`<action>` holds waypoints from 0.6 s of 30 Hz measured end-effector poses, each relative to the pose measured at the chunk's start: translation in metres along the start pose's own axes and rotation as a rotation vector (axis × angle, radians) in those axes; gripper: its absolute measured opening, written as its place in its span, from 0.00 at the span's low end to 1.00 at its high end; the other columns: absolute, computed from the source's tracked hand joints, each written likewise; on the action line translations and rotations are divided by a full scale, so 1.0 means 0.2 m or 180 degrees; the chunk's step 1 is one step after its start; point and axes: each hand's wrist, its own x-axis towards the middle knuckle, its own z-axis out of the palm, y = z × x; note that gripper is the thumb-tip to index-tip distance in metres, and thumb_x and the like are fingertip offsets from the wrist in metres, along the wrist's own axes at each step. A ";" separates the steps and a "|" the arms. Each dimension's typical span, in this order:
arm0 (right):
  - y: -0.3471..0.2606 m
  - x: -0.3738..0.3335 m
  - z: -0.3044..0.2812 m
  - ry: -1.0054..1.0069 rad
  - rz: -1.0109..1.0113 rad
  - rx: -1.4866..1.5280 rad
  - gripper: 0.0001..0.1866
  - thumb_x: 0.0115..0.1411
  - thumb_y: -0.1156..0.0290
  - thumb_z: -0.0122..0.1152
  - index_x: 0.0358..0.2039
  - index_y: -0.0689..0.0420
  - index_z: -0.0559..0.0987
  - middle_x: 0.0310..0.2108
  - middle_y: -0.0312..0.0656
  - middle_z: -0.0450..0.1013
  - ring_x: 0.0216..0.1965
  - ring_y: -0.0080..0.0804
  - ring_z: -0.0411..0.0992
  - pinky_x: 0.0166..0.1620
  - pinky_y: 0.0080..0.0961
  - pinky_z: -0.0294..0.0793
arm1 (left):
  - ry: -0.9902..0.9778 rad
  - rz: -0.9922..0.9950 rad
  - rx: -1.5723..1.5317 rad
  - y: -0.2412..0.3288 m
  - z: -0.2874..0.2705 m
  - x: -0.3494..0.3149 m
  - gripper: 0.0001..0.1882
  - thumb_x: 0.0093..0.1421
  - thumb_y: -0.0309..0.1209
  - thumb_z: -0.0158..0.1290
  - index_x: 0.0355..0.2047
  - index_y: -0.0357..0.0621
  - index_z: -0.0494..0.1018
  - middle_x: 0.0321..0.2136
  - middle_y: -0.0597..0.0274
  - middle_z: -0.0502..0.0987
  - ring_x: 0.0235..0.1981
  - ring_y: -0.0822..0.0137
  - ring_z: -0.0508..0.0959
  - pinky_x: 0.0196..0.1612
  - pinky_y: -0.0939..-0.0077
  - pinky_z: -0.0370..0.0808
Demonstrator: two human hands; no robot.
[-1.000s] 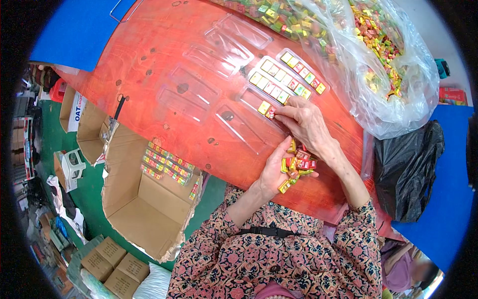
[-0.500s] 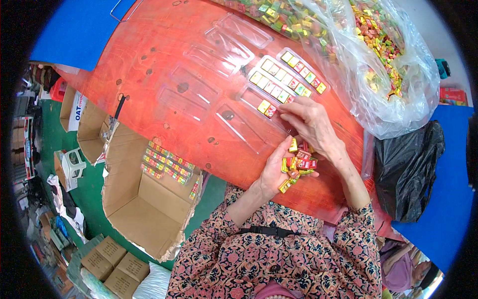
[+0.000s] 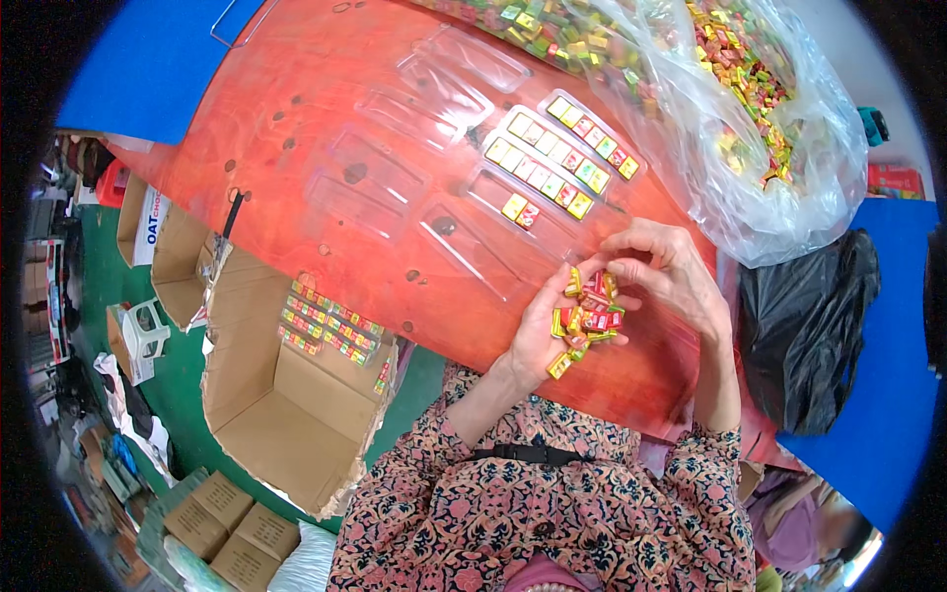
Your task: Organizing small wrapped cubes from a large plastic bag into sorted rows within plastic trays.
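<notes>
My left hand [image 3: 538, 331] is cupped palm up around a heap of small red, yellow and green wrapped blocks [image 3: 592, 308]. Over the far right side of that heap is my right hand [image 3: 671, 271], its fingers bent, with thumb and forefinger apart and no block visible between them. Beyond my hands a clear plastic tray [image 3: 552, 225] has two blocks [image 3: 520, 209] at its left part. Alongside it, farther away, lie filled trays [image 3: 538, 178], each with a row of blocks, and another filled tray [image 3: 592, 135].
Several clear trays without blocks [image 3: 370, 183] lie left on the red table [image 3: 266, 187]. A large clear bag [image 3: 730, 212] of loose blocks stands far right, above a black bag [image 3: 804, 335]. Left of me an open cardboard box [image 3: 286, 424] holds rows of filled trays [image 3: 330, 326].
My right hand has drawn back from the tray with two blocks to the heap in my left palm. The left hand has stayed nearly in place. The head view has shifted slightly.
</notes>
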 end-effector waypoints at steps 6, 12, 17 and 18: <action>-0.03 -0.02 0.01 -0.0313 -0.0511 -0.0924 0.12 0.49 0.76 0.61 0.36 0.61 0.78 0.27 0.42 0.68 0.30 0.34 0.70 0.33 0.27 0.69 | 0.0137 -0.0084 0.0018 0.00 -0.03 -0.01 0.27 0.66 0.49 0.31 0.59 0.47 0.56 0.50 0.54 0.69 0.48 0.57 0.73 0.43 0.45 0.75; -0.06 -0.05 0.04 -0.0255 -0.0640 -0.1572 0.14 0.46 0.74 0.62 0.36 0.56 0.78 0.27 0.41 0.65 0.36 0.39 0.66 0.41 0.33 0.65 | 0.0007 -0.0005 -0.0180 0.00 -0.01 -0.02 0.27 0.66 0.47 0.31 0.61 0.47 0.53 0.51 0.55 0.68 0.49 0.60 0.73 0.43 0.45 0.75; -0.03 -0.03 0.03 -0.0348 -0.0676 -0.1013 0.10 0.44 0.72 0.64 0.29 0.58 0.75 0.29 0.41 0.68 0.38 0.40 0.66 0.43 0.33 0.65 | 0.0040 -0.0020 -0.0189 0.00 -0.04 -0.01 0.26 0.66 0.47 0.31 0.59 0.46 0.57 0.51 0.56 0.69 0.47 0.59 0.74 0.41 0.45 0.76; -0.02 -0.03 0.04 -0.0347 -0.0677 -0.1016 0.10 0.44 0.72 0.64 0.29 0.58 0.75 0.29 0.41 0.68 0.38 0.40 0.66 0.43 0.33 0.65 | -0.0002 -0.0024 -0.0293 0.00 -0.05 0.00 0.26 0.66 0.47 0.32 0.58 0.46 0.58 0.51 0.56 0.69 0.46 0.59 0.74 0.41 0.45 0.76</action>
